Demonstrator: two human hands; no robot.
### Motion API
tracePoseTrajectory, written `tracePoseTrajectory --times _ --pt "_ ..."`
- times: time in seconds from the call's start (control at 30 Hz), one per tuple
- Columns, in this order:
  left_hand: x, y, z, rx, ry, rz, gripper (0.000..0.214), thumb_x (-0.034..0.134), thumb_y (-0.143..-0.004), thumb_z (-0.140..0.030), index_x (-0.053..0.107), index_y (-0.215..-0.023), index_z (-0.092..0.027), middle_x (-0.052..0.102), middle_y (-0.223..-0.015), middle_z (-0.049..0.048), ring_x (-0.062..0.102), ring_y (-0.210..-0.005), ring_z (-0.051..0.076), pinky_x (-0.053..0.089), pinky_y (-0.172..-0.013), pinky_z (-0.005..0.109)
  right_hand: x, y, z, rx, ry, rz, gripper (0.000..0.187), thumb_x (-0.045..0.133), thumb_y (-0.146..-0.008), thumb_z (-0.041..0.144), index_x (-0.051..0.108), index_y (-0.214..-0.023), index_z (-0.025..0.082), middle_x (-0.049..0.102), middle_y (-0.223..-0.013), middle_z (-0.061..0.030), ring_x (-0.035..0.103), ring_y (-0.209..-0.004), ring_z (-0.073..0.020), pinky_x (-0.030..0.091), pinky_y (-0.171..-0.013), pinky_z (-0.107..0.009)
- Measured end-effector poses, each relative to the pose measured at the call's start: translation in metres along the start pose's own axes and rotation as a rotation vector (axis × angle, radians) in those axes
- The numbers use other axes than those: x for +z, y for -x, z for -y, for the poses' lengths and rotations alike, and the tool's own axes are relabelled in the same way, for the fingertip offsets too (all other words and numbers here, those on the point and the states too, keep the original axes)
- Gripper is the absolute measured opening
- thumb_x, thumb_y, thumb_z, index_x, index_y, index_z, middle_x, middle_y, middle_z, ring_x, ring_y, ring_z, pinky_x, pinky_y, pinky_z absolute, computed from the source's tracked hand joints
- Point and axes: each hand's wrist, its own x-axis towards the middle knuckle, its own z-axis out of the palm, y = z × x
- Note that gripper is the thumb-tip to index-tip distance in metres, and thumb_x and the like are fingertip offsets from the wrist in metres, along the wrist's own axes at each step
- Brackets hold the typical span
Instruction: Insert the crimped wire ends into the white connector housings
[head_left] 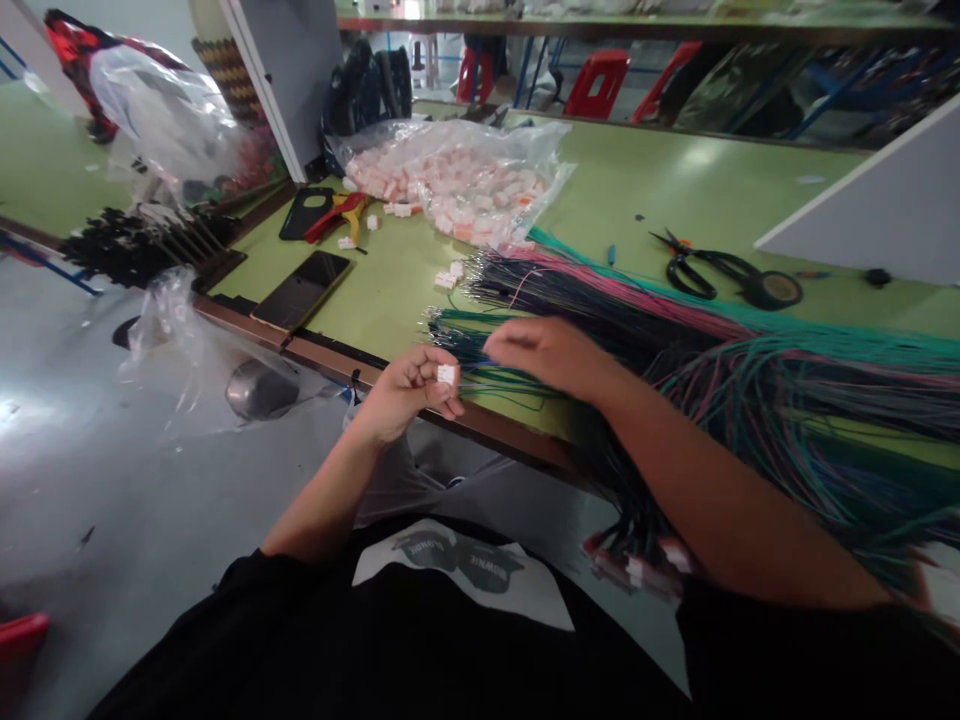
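My left hand [417,392] is closed on a small white plastic connector housing [447,375], pinched between thumb and fingers at the table's front edge. Just to the right, my right hand [551,352] hovers over the wires with its fingers drawn together; whatever is between the fingertips is hidden. Beneath it lies a bunch of dark green wires [469,325] with metal terminals at their left ends. Behind that, a thicker bundle of black wires [555,290] with pink wires [626,290] stretches to the right.
A clear bag of pinkish-white connectors [457,180] lies behind, with loose connectors [450,277] near it. To the left are a phone [302,290], a black case [306,213] and red-yellow pliers [337,215]. Scissors [701,265] and black tape [772,290] sit right. Wired connectors [637,570] hang over the edge.
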Motion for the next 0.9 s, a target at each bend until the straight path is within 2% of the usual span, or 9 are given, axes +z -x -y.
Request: tracePoseTrajectory --times 0.07,0.1,0.2,0.33,0.47,0.6,0.77,0.83,0.9 --pt "-0.002 0.001 -0.002 0.002 0.015 0.029 0.034 0.078 -0.068 -0.029 0.055 -0.088 -0.015 0.065 -0.062 -0.0028 0.066 -0.054 0.011 0.052 -0.050 0.018 -0.019 -0.005 -0.018 0.103 0.213 -0.136 0.022 0.050 -0.077 0.028 0.069 -0.079 0.018 0.070 -0.082 -0.0048 0.060 -0.075 -0.0166 0.040 -0.067 -0.026" --pt "-0.002 0.001 -0.003 0.002 0.019 0.040 0.034 0.078 -0.068 -0.028 0.055 -0.088 -0.015 0.066 -0.062 -0.0026 0.066 -0.054 0.011 0.052 -0.049 0.018 -0.026 -0.006 -0.026 0.152 0.336 -0.155 0.022 0.049 -0.077 0.025 0.070 -0.079 0.018 0.070 -0.084 -0.0059 0.061 -0.077 -0.0181 0.039 -0.066 -0.027" --pt "-0.002 0.001 -0.004 -0.009 0.013 0.043 0.033 0.078 -0.068 -0.028 0.055 -0.087 -0.014 0.066 -0.061 -0.0020 0.066 -0.054 0.012 0.052 -0.049 0.018 -0.033 -0.009 -0.045 0.232 0.623 -0.043 0.024 0.049 -0.076 0.020 0.072 -0.084 0.019 0.071 -0.094 -0.0081 0.061 -0.084 -0.0217 0.037 -0.064 -0.029" --pt "-0.002 0.001 -0.003 -0.014 0.009 0.031 0.035 0.079 -0.067 -0.028 0.055 -0.088 -0.014 0.066 -0.060 -0.0019 0.066 -0.053 0.012 0.052 -0.049 0.018 -0.023 -0.010 -0.049 0.253 0.769 0.059 0.027 0.047 -0.079 0.018 0.070 -0.093 0.019 0.069 -0.103 -0.0091 0.061 -0.090 -0.0215 0.036 -0.061 -0.028" --pt "-0.002 0.001 -0.003 -0.006 0.022 0.048 0.034 0.079 -0.068 -0.027 0.056 -0.089 -0.014 0.066 -0.061 -0.0019 0.066 -0.053 0.011 0.052 -0.049 0.017 -0.019 -0.012 -0.046 0.267 0.799 0.052 0.027 0.046 -0.079 0.016 0.070 -0.090 0.019 0.070 -0.097 -0.0088 0.061 -0.085 -0.0200 0.035 -0.059 -0.027" --pt "-0.001 0.001 -0.004 -0.004 0.040 0.053 0.033 0.079 -0.069 -0.026 0.056 -0.089 -0.015 0.065 -0.062 -0.0024 0.066 -0.054 0.011 0.052 -0.049 0.016 -0.025 -0.010 -0.046 0.231 0.795 0.031 0.027 0.046 -0.079 0.016 0.071 -0.086 0.019 0.071 -0.096 -0.0097 0.061 -0.085 -0.0209 0.036 -0.060 -0.028" --pt "-0.002 0.001 -0.003 -0.020 0.032 0.055 0.032 0.078 -0.069 -0.025 0.055 -0.089 -0.015 0.066 -0.063 -0.0025 0.066 -0.054 0.011 0.052 -0.050 0.017 -0.030 -0.009 -0.045 0.384 0.630 -0.154 0.025 0.049 -0.075 0.021 0.070 -0.088 0.020 0.071 -0.092 -0.0084 0.061 -0.082 -0.0221 0.037 -0.060 -0.029" --pt "-0.003 0.000 -0.003 -0.020 0.031 0.061 0.031 0.076 -0.071 -0.024 0.055 -0.090 -0.015 0.066 -0.063 -0.0024 0.067 -0.055 0.011 0.053 -0.051 0.017 -0.027 -0.009 -0.043 0.393 0.548 -0.214 0.024 0.050 -0.073 0.022 0.070 -0.087 0.021 0.071 -0.088 -0.0064 0.061 -0.077 -0.0200 0.037 -0.059 -0.027" --pt "-0.004 0.000 -0.002 -0.019 0.029 0.061 0.029 0.075 -0.072 -0.023 0.055 -0.092 -0.016 0.065 -0.064 -0.0025 0.067 -0.057 0.011 0.053 -0.052 0.017 -0.024 -0.009 -0.040 0.322 0.525 -0.156 0.022 0.050 -0.073 0.024 0.069 -0.084 0.022 0.071 -0.085 -0.0043 0.060 -0.073 -0.0184 0.036 -0.058 -0.026"
